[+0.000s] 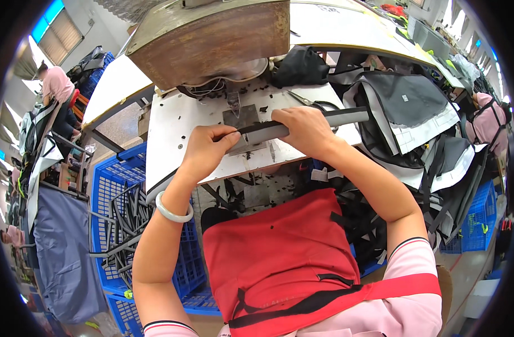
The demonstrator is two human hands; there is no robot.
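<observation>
A grey strip with a black edge point(346, 116) lies across the sewing machine's white bed, just in front of the needle area point(234, 104). My left hand point(207, 150) pinches its left end between thumb and fingers. Further along, my right hand point(306, 129) grips the strip from above, and its free end sticks out to the right. Above both hands stands the sewing machine head point(212, 45), brownish and worn. A pair of scissors with dark handles point(318, 103) rests behind my right hand.
At my left, a blue crate point(108, 194) holds many dark strips. Dark fabric pieces with white sheets point(408, 112) are heaped at the right. A black cloth bundle point(302, 66) sits beside the machine. Another blue crate point(478, 219) stands far right. Other people work at both sides.
</observation>
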